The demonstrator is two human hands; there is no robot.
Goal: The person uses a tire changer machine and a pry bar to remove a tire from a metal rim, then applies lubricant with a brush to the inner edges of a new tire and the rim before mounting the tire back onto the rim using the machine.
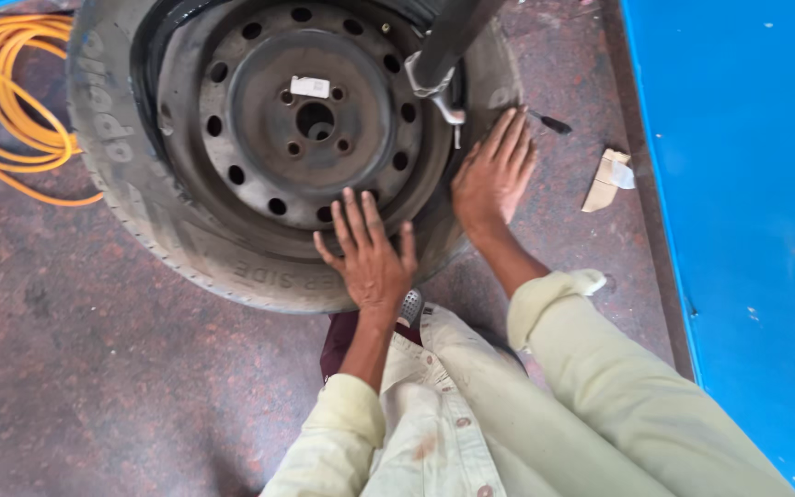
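Lying flat on the floor, the tyre [154,216] with its steel rim [259,147] is being pressed by both hands. The left hand [372,262] and right hand [494,175] are being kept spread, nothing grasped. Under the fingers the rubber sidewall is judged stiff and heavy; it is better gripped at the outer edge.

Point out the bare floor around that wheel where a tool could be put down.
Bare floor lies near-left, bordered by the tyre, the yellow hose and the person's sleeve. A narrower strip runs between the tyre and the blue panel, holding a paper scrap. Crowded: the tyre's near edge, under the left hand and right hand.
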